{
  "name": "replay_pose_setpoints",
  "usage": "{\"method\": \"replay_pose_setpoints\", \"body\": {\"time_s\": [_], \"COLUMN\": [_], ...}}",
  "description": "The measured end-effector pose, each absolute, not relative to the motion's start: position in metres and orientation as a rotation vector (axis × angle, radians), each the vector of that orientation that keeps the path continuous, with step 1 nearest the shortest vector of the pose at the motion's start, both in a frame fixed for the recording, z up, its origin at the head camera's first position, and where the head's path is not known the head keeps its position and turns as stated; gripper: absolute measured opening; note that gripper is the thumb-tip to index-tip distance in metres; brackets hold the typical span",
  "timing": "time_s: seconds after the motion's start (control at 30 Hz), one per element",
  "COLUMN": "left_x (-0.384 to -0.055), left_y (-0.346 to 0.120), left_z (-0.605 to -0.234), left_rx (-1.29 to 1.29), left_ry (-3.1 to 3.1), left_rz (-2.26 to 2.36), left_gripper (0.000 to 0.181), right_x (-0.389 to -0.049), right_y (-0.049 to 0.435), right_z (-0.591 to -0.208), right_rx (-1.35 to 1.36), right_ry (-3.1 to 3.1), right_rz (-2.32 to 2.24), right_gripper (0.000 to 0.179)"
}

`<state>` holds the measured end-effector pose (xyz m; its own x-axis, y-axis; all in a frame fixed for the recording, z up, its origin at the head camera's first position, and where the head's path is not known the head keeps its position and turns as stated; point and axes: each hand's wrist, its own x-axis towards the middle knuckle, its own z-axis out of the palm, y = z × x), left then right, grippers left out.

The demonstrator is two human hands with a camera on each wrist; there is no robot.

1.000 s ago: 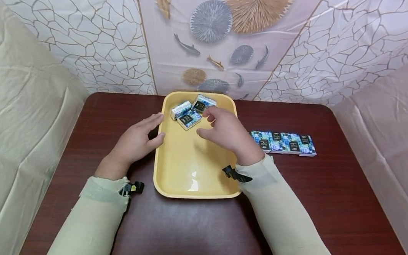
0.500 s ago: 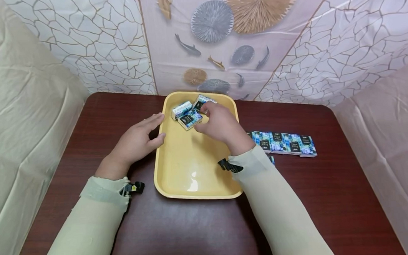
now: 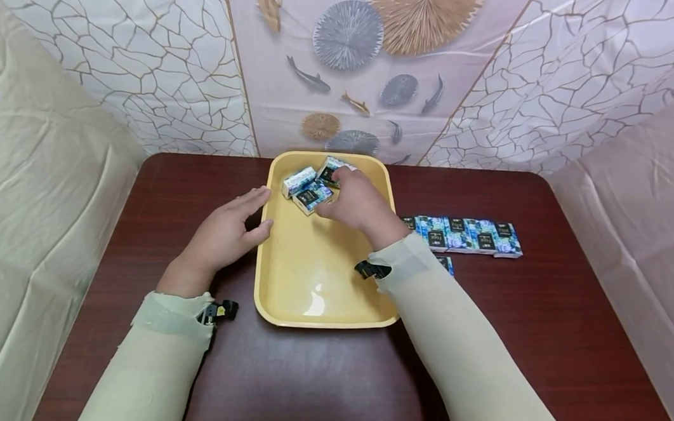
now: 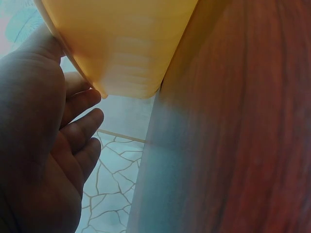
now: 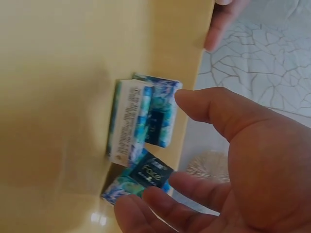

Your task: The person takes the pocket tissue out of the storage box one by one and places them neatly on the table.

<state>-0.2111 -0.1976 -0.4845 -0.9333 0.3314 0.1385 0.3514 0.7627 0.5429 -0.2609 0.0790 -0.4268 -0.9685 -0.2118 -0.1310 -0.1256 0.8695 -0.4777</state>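
Small blue floral tissue packs with black labels lie at the far end of a yellow tray (image 3: 328,326). In the head view there is a left pack (image 3: 299,181), a front pack (image 3: 311,197) and a back pack (image 3: 328,170). My right hand (image 3: 359,201) is over them, its fingers at the back pack and its thumb near the front one. In the right wrist view the thumb stays spread from the fingers, which overlap the labelled pack (image 5: 151,174); contact is unclear. My left hand (image 3: 218,239) rests its fingertips against the tray's left rim.
Right of the tray, a row of similar packs (image 3: 458,234) lies on the dark wooden table (image 3: 549,326). One more pack (image 3: 446,265) shows partly behind the right sleeve. A patterned cloth backdrop (image 3: 187,72) hangs behind the table.
My right hand has moved slightly left and lower over the tray, reaching the packs. More of the packs on the table now shows behind the arm. The left hand is unmoved.
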Motion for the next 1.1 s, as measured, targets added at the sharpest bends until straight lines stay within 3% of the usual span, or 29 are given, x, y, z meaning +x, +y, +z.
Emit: {"method": "replay_pose_setpoints", "body": {"time_s": [0.37, 1.1], "left_x": [-0.212, -0.21], "left_y": [-0.198, -0.198], "left_z": [-0.486, -0.484], "left_rx": [-0.577, -0.562], "left_ry": [-2.896, -2.916], "left_rz": [-0.917, -0.926], "left_gripper": [0.068, 0.068], "right_x": [-0.266, -0.277], "right_y": [0.077, 0.065], "right_z": [-0.442, -0.463], "right_rx": [-0.205, -0.207], "right_ry": [2.877, 2.871], "right_rz": [-0.699, -0.561], "right_gripper": [0.097, 0.1]}}
